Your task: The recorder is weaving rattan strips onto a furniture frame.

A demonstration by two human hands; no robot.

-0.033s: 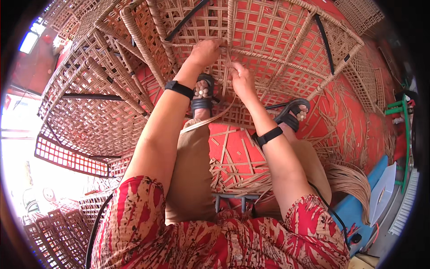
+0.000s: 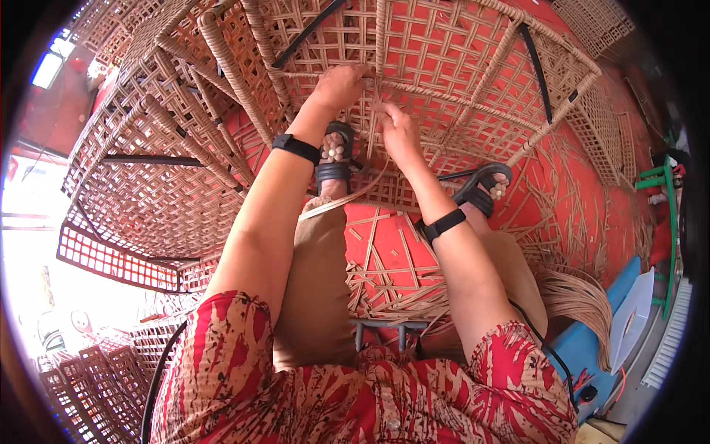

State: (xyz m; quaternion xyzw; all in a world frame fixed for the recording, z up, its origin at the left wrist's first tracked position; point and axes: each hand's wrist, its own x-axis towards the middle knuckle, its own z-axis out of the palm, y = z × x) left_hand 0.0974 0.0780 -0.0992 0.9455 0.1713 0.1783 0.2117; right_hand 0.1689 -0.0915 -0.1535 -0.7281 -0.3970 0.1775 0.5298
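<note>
Comparing this moment with the last, we find hardly any change: both hands keep their places, so we judge the same small spot is being worked. Left of the left hand stand woven panels. That hand, fingers bent, reaches the frame just beside its wrapped post; we cannot tell what it grips. Below both hands, a tan strip crosses the left knee. The right hand, narrow, seems to pinch the strip near the post. Well right of it and nearer us hangs a bundle of strips.
</note>
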